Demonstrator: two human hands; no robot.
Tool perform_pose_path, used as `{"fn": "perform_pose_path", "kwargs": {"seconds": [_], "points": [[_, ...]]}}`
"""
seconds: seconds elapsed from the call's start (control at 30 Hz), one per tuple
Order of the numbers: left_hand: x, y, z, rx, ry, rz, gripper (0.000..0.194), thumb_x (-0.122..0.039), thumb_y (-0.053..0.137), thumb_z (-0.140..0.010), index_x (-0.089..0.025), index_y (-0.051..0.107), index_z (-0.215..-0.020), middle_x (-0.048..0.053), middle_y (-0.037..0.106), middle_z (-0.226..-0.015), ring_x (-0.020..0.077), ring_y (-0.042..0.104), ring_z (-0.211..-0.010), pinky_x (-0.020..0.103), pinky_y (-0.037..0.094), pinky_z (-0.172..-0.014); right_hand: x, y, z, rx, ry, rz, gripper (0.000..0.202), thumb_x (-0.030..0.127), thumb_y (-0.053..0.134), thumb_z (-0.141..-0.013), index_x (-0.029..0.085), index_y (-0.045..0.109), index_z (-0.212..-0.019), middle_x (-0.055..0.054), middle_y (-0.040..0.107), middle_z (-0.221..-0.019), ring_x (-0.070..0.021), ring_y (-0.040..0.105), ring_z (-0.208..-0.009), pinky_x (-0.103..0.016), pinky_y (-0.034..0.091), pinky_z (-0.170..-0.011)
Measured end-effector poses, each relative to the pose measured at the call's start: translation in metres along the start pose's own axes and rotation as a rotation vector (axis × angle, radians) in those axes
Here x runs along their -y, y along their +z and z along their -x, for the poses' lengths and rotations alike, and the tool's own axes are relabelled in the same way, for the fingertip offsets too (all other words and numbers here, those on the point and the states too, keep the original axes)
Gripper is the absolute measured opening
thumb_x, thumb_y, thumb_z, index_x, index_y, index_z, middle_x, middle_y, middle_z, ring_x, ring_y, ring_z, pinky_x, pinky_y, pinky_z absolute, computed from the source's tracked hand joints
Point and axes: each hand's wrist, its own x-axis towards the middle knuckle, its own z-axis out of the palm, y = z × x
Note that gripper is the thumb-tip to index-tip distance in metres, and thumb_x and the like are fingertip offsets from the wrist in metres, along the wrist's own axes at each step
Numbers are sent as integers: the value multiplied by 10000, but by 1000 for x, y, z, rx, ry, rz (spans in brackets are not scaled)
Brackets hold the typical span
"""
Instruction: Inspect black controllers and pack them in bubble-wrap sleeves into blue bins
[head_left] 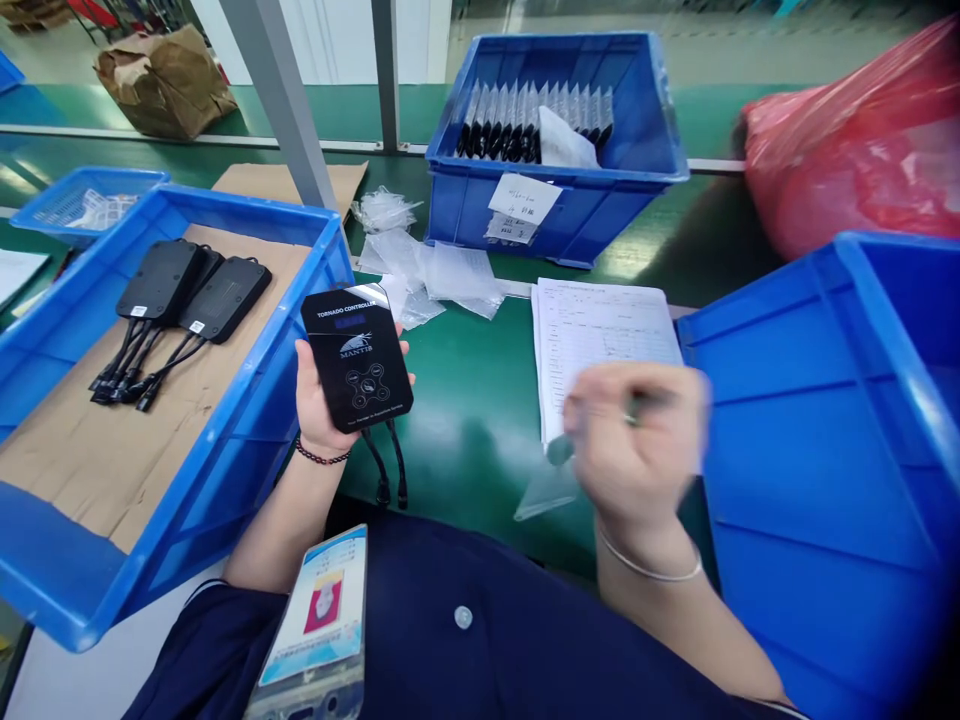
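My left hand (319,400) is closed round a flat black controller (358,360), its printed face turned up and two short cables (390,465) hanging from its lower edge. The lettering reads "TORNADO CONTROLLER" and "MANTIS". My right hand (641,450), smeared by motion, is curled above the lower part of a stack of printed sheets (611,325). Something dark shows between its fingers, too blurred to name. A clear plastic piece (549,490) shows just below and left of that hand; whether the fingers touch it I cannot tell.
A cardboard-lined blue crate (322,262) at left holds several black controllers (225,298). Clear plastic bags (457,275) lie mid-table. Behind stands a blue bin (622,205) of bagged units. At right are another blue bin (795,480) and a red plastic bag (855,150). A metal post (281,100) rises at left.
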Motion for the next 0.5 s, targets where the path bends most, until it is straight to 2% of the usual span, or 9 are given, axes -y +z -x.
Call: {"fn": "perform_pose_path", "kwargs": {"seconds": [0.1,0.13,0.2,0.27,0.33,0.4,0.5], "points": [[-4,0,1,9,19,-9,742,-718,219,-865,-188,514,-1292,133,551,-1300,383,437,-1276,595,449,-945,-34,30,-2,338,76,457,109,272,493,-922,191,495,-850,-11,538,-678,-143,481,-557,-267,339,-521],[-4,0,1,7,18,-20,743,-719,210,-864,-189,523,-1280,128,553,-1298,378,438,-1277,588,448,-950,-45,44,2,405,76,612,100,248,493,-917,181,506,-843,-33,554,-709,-152,475,-582,-265,312,-510],[-4,2,2,-9,5,-32,748,-726,208,-858,-188,534,-1262,120,552,-1300,369,433,-1284,579,440,-965,-66,71,14,456,-20,838,132,198,449,-926,163,530,-827,-95,577,-805,-190,492,-714,-270,298,-519],[-4,1,1,-22,-9,-8,744,-728,223,-856,-187,535,-1260,121,547,-1305,368,425,-1290,585,428,-976,-80,87,24,465,-120,945,179,189,399,-944,150,559,-873,-132,579,-884,-226,484,-827,-277,318,-543],[-4,-1,1,-14,-6,37,728,-713,231,-866,-188,523,-1277,123,543,-1311,366,419,-1295,594,420,-982,-85,91,28,472,-146,976,197,210,393,-948,140,577,-960,-144,579,-923,-249,479,-874,-291,356,-582],[-5,-3,1,0,5,67,713,-698,236,-875,-191,511,-1294,126,542,-1312,361,414,-1300,596,411,-991,-82,85,25,489,-126,950,215,233,440,-931,125,572,-1062,-151,588,-948,-268,493,-908,-328,403,-666],[-5,-4,3,-3,9,62,711,-699,262,-870,-192,498,-1309,126,536,-1323,345,414,-1306,574,391,-1024,-66,70,14,442,-128,755,307,242,501,-898,114,537,-1174,-190,576,-1117,-319,476,-1095,-466,392,-889]]}}
